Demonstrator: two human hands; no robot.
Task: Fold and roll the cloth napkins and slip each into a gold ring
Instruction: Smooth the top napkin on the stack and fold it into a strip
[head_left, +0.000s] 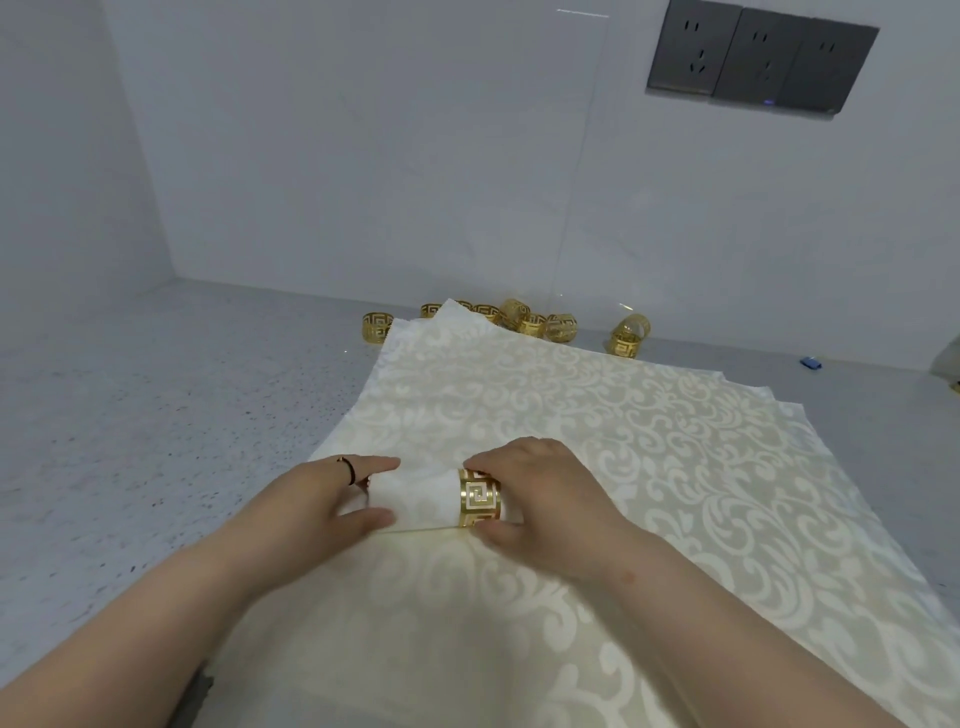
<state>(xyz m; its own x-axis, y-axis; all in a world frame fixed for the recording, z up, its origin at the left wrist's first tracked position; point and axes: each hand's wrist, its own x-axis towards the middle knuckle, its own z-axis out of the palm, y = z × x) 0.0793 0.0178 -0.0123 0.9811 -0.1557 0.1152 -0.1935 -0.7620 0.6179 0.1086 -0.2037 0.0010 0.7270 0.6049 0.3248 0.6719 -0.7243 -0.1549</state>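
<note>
Right hand (524, 483) pinches the gold ring (479, 498), seated on the right part of the rolled napkin (421, 501); left hand (332, 499) grips the roll's left end. Step: ringing. Next, likely — slide ring to centre, roll held tight. Roll lies on the flat napkin stack (623, 415); spare rings (540, 325) wait by the wall, counter (156, 415) open left.

soft, even, bright light (faint shadows only), wide-angle bending at edges
</note>
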